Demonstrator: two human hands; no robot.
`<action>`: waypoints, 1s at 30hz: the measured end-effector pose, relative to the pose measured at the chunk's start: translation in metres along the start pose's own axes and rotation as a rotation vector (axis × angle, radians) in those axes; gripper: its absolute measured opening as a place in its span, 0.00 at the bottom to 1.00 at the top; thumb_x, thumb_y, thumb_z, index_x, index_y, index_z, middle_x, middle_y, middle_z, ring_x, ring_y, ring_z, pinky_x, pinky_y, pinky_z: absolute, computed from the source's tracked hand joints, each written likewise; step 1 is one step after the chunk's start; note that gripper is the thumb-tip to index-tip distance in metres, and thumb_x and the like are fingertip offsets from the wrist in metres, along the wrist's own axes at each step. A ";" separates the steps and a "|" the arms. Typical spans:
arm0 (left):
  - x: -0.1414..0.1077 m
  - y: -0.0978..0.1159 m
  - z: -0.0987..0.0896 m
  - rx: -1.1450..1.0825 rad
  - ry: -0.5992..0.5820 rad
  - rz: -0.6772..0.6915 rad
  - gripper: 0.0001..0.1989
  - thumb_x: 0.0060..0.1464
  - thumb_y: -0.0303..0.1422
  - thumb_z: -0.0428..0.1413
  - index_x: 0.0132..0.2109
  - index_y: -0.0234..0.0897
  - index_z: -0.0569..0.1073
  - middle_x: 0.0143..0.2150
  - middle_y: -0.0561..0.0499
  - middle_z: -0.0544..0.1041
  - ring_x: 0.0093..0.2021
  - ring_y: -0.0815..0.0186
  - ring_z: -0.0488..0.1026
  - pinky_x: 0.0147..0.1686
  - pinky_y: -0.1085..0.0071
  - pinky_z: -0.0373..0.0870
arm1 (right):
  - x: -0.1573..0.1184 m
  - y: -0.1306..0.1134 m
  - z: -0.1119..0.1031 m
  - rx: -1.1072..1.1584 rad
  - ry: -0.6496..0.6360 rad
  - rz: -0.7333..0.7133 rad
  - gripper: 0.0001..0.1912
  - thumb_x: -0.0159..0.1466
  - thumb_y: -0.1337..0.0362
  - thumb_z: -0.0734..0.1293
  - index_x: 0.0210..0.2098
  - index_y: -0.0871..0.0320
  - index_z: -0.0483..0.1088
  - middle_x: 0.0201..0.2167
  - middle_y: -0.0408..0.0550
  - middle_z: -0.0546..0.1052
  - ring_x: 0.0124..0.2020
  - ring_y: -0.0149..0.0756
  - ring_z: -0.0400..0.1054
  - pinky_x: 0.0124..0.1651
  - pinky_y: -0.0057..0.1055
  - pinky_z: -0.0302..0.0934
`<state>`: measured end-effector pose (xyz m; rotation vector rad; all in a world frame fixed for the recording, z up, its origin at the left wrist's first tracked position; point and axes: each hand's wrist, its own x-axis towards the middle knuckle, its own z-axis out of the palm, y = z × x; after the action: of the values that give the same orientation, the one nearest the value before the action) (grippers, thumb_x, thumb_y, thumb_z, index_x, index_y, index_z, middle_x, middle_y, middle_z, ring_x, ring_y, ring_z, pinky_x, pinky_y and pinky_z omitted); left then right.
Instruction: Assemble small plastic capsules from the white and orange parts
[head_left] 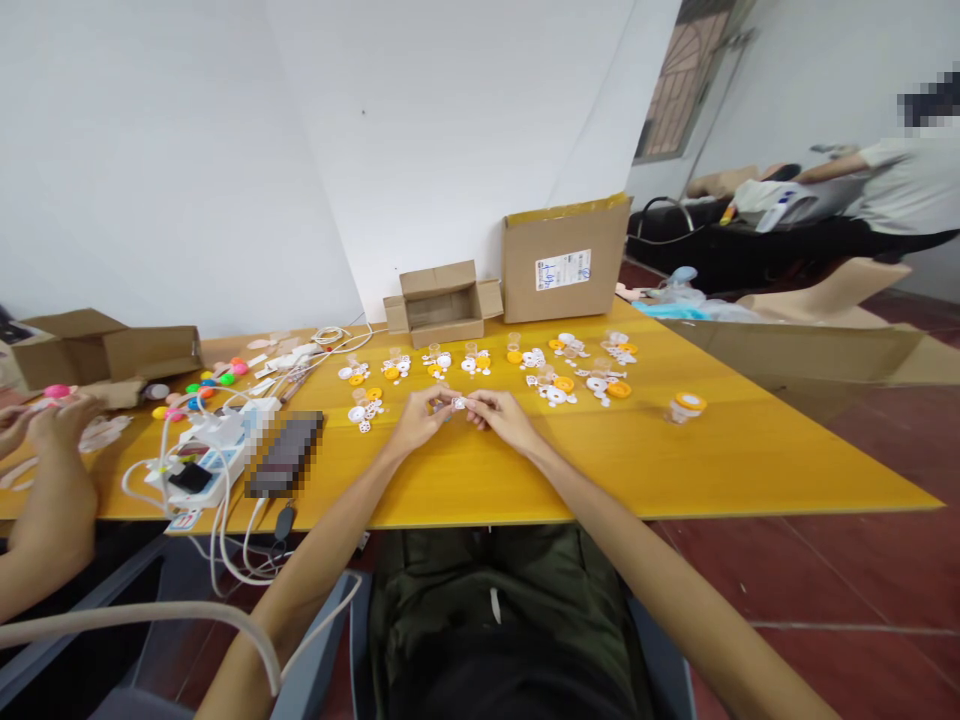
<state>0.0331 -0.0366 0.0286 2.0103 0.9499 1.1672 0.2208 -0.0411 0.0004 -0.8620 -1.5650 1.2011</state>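
My left hand (420,420) and my right hand (501,416) meet over the yellow table, fingers pinched. Between their fingertips is a small white plastic part (459,402), too small to make out in detail; both hands touch it. Just beyond them, several little groups of parts lie in rows: white discs (444,362), orange lids (483,363) and clear cups (514,342). Another group with an orange ring (375,394) lies left of my left hand. Farther right stands a clear jar with an orange lid (686,405).
An open cardboard box (442,325) and a taller closed carton (566,265) stand at the back. To my left lie a phone (285,455), a power strip (232,450) with white cables, and colored balls (238,367). A neighbor's hands (64,415) work at far left.
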 end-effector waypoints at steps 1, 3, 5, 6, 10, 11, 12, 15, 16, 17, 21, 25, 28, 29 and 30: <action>0.000 0.000 0.000 0.000 0.000 -0.002 0.07 0.54 0.36 0.65 0.39 0.40 0.83 0.36 0.50 0.84 0.36 0.64 0.78 0.40 0.68 0.73 | 0.000 0.000 0.000 -0.004 0.010 -0.004 0.18 0.59 0.46 0.71 0.30 0.56 0.76 0.22 0.43 0.76 0.23 0.31 0.68 0.28 0.28 0.65; 0.000 -0.001 0.000 -0.002 0.001 -0.013 0.07 0.54 0.36 0.64 0.39 0.40 0.84 0.36 0.50 0.84 0.36 0.64 0.78 0.40 0.68 0.73 | 0.000 -0.001 0.001 -0.011 0.024 -0.009 0.17 0.59 0.48 0.71 0.30 0.56 0.75 0.22 0.43 0.76 0.23 0.31 0.68 0.27 0.28 0.65; 0.001 -0.002 0.000 -0.009 -0.004 -0.028 0.08 0.54 0.37 0.65 0.39 0.40 0.83 0.37 0.49 0.85 0.36 0.64 0.78 0.39 0.68 0.73 | 0.000 -0.001 0.002 -0.015 0.028 -0.011 0.15 0.59 0.49 0.71 0.30 0.55 0.76 0.23 0.43 0.76 0.23 0.32 0.69 0.27 0.28 0.65; 0.001 -0.002 0.000 -0.012 -0.007 -0.035 0.08 0.54 0.38 0.65 0.39 0.39 0.83 0.37 0.49 0.85 0.36 0.63 0.78 0.39 0.68 0.73 | 0.000 -0.001 0.002 -0.016 0.028 -0.011 0.15 0.59 0.49 0.71 0.30 0.55 0.76 0.23 0.43 0.77 0.23 0.32 0.69 0.28 0.28 0.65; 0.001 -0.003 0.000 -0.006 -0.017 -0.037 0.09 0.54 0.37 0.65 0.40 0.39 0.83 0.36 0.49 0.84 0.35 0.64 0.79 0.37 0.69 0.73 | 0.000 -0.002 0.002 -0.016 0.021 -0.011 0.15 0.58 0.50 0.71 0.31 0.56 0.77 0.23 0.43 0.77 0.23 0.32 0.69 0.28 0.29 0.66; 0.000 -0.004 0.000 0.002 -0.020 -0.028 0.08 0.54 0.37 0.64 0.40 0.38 0.83 0.36 0.49 0.84 0.35 0.64 0.78 0.37 0.69 0.73 | -0.001 -0.002 0.002 -0.015 0.020 -0.010 0.15 0.58 0.50 0.71 0.31 0.56 0.77 0.23 0.43 0.77 0.23 0.32 0.69 0.29 0.29 0.66; 0.000 -0.004 0.000 0.012 -0.019 -0.014 0.08 0.55 0.36 0.64 0.40 0.38 0.83 0.36 0.49 0.84 0.36 0.64 0.78 0.38 0.69 0.73 | -0.001 -0.002 0.002 -0.014 0.020 -0.008 0.15 0.59 0.50 0.71 0.30 0.56 0.77 0.23 0.43 0.76 0.23 0.32 0.69 0.29 0.29 0.65; -0.002 -0.004 0.001 0.034 -0.008 0.037 0.08 0.55 0.35 0.63 0.42 0.38 0.82 0.38 0.49 0.84 0.37 0.64 0.78 0.39 0.70 0.73 | -0.001 -0.003 0.002 -0.010 0.011 -0.001 0.16 0.59 0.49 0.71 0.29 0.56 0.75 0.23 0.43 0.76 0.23 0.31 0.69 0.28 0.28 0.65; -0.002 -0.004 0.001 0.039 -0.010 0.054 0.09 0.56 0.34 0.62 0.43 0.38 0.82 0.39 0.49 0.84 0.37 0.64 0.78 0.39 0.70 0.73 | -0.001 -0.003 0.002 -0.008 0.009 0.000 0.16 0.59 0.48 0.71 0.29 0.56 0.75 0.22 0.43 0.76 0.22 0.31 0.68 0.28 0.28 0.65; -0.002 -0.004 0.000 0.044 -0.015 0.071 0.09 0.56 0.34 0.62 0.44 0.38 0.82 0.39 0.48 0.83 0.37 0.64 0.77 0.39 0.69 0.73 | -0.001 -0.003 0.002 -0.007 0.005 0.000 0.17 0.58 0.48 0.71 0.28 0.56 0.75 0.22 0.43 0.76 0.22 0.31 0.68 0.28 0.28 0.65; -0.003 -0.002 -0.001 0.066 -0.054 0.111 0.08 0.59 0.33 0.60 0.41 0.38 0.83 0.36 0.48 0.83 0.35 0.64 0.76 0.39 0.69 0.72 | -0.001 -0.003 0.001 -0.015 -0.006 0.001 0.17 0.58 0.48 0.70 0.27 0.56 0.73 0.22 0.43 0.76 0.22 0.31 0.68 0.28 0.28 0.65; -0.002 -0.001 -0.001 0.064 -0.055 0.091 0.07 0.58 0.32 0.60 0.40 0.39 0.83 0.34 0.49 0.82 0.34 0.65 0.75 0.38 0.69 0.72 | -0.001 -0.003 0.001 -0.027 -0.012 0.001 0.17 0.59 0.48 0.70 0.26 0.56 0.73 0.22 0.43 0.76 0.22 0.31 0.69 0.28 0.29 0.66; -0.001 -0.001 0.000 0.044 -0.039 0.075 0.07 0.57 0.32 0.61 0.40 0.39 0.84 0.34 0.50 0.82 0.33 0.65 0.75 0.37 0.69 0.72 | -0.001 -0.003 0.002 -0.027 -0.001 -0.004 0.16 0.59 0.48 0.70 0.28 0.56 0.74 0.22 0.43 0.76 0.22 0.31 0.69 0.28 0.29 0.65; -0.001 -0.002 0.000 0.039 -0.034 0.069 0.07 0.57 0.33 0.61 0.40 0.39 0.84 0.34 0.50 0.82 0.33 0.65 0.75 0.37 0.69 0.72 | -0.001 -0.003 0.002 -0.027 0.003 -0.006 0.16 0.59 0.48 0.70 0.28 0.56 0.75 0.22 0.43 0.76 0.22 0.31 0.69 0.28 0.29 0.65; -0.001 -0.002 0.001 0.036 -0.030 0.062 0.07 0.57 0.33 0.61 0.40 0.39 0.84 0.33 0.50 0.82 0.32 0.65 0.75 0.36 0.69 0.72 | -0.001 -0.003 0.002 -0.026 0.005 -0.008 0.16 0.59 0.48 0.70 0.28 0.55 0.75 0.22 0.43 0.76 0.22 0.32 0.69 0.28 0.29 0.65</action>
<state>0.0332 -0.0364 0.0268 2.0934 0.9049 1.1576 0.2192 -0.0432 0.0029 -0.8746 -1.5816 1.1747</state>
